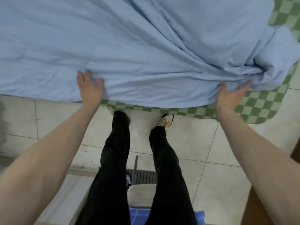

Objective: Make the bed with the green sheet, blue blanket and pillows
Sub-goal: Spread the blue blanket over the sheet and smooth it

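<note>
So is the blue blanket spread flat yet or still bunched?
Partly spread: the blue blanket lies flat by the left hand but is bunched in folds near the right hand, leaving green sheet uncovered.

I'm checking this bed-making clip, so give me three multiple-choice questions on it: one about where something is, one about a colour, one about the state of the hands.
1. Where does the green sheet show?
A. under the blue blanket's near edge and at the right
B. on the floor by the shoes
C. over the blanket

2. What colour are the trousers?
A. white
B. black
C. green

3. How is the left hand?
A. clenched in a fist
B. fingers spread on the blue blanket
C. holding a pillow

Answers: 1 A, checked green peeks out below the blanket; 2 B, both legs are black; 3 B, the fingers lie straight on the cloth.
</note>
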Demonstrator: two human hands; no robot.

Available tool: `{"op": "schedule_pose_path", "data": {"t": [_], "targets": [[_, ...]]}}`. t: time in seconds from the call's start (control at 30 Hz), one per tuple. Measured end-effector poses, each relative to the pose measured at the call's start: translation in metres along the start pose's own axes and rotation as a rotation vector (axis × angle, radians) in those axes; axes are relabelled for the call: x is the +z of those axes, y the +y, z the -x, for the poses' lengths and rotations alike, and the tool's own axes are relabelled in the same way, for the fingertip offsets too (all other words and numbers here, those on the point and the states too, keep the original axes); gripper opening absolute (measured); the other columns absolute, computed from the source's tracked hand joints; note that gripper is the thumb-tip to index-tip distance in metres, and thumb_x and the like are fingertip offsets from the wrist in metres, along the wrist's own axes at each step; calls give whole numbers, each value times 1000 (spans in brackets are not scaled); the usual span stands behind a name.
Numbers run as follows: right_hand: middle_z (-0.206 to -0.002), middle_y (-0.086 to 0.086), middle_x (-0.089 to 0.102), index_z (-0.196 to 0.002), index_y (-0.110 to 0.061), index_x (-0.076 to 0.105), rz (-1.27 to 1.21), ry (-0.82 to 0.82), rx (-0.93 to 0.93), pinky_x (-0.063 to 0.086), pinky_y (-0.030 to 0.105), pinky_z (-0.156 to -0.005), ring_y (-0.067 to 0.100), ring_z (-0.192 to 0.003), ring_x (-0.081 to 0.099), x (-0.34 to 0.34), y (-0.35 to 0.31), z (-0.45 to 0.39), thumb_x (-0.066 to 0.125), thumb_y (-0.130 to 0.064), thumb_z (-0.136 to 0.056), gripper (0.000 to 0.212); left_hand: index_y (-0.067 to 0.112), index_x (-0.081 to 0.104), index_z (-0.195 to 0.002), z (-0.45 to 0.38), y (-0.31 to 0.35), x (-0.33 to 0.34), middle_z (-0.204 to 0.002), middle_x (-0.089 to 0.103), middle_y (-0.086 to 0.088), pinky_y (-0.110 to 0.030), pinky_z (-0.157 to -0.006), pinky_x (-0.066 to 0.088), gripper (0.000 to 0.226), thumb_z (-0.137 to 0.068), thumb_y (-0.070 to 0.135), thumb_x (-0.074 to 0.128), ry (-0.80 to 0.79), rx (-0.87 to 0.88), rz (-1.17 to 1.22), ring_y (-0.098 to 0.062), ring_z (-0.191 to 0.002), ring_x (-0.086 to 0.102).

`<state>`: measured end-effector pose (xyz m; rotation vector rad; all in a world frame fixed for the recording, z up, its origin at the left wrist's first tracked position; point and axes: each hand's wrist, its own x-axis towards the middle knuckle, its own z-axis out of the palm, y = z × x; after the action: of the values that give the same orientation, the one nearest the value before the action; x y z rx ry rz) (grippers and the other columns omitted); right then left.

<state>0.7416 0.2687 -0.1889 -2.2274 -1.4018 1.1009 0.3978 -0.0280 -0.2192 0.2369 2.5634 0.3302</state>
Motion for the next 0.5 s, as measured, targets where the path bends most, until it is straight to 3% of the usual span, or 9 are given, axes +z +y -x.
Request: {"op": "schedule_pose_path", "data": {"t": [0.07,0.13,0.2,0.3,0.37,0.43,0.5], "targets": [[-152,7,39,-156,-14,20,-135,77,278,33,23,-104,23,-131,47,10,22,31,76,-36,-84,93,4,36,-155,34,26,16,-165,23,-22,-42,-124,21,65,-103,36,56,-33,107,1,-35,-154,20],[-134,-1,58,-143,-16,42,-364,17,555,49,30,-93,19,-109,61,25,38,47,81,-41,-78,80,9,40,-153,62,39,31,-166,27,-15,-47,-121,24,65,-101,42,59,-56,252,-88,-30,-155,23],[-119,-5,66,-127,-19,55,-405,-28,582,56,29,-82,14,-98,66,38,41,50,81,-34,-77,59,13,47,-148,86,41,46,-159,38,-12,-54,-120,27,61,-96,41,63,-59,455,-234,-32,-148,33],[-109,-8,61,-132,-22,54,-317,-51,591,53,28,-75,14,-93,60,49,53,37,65,-28,-92,42,19,59,-129,106,32,68,-135,54,-8,-52,-113,31,48,-83,29,69,-20,767,-448,-31,-126,50],[-104,-3,61,-130,-18,55,-326,-45,602,56,32,-81,17,-91,60,43,53,33,57,-27,-98,34,20,59,-126,106,26,76,-129,54,-7,-50,-110,31,46,-81,23,70,-49,797,-567,-30,-120,52],[-121,5,64,-124,-17,56,-446,85,673,54,34,-86,22,-101,63,33,62,28,60,-22,-96,29,19,59,-122,100,26,77,-123,55,-7,-50,-109,33,46,-78,16,72,-96,729,-658,-30,-115,53],[-130,14,61,-130,-10,55,-436,129,751,54,35,-89,29,-115,62,21,66,30,63,-22,-96,38,17,59,-116,95,26,75,-118,55,-7,-52,-108,36,42,-77,10,71,-151,698,-703,-30,-111,52]]}}
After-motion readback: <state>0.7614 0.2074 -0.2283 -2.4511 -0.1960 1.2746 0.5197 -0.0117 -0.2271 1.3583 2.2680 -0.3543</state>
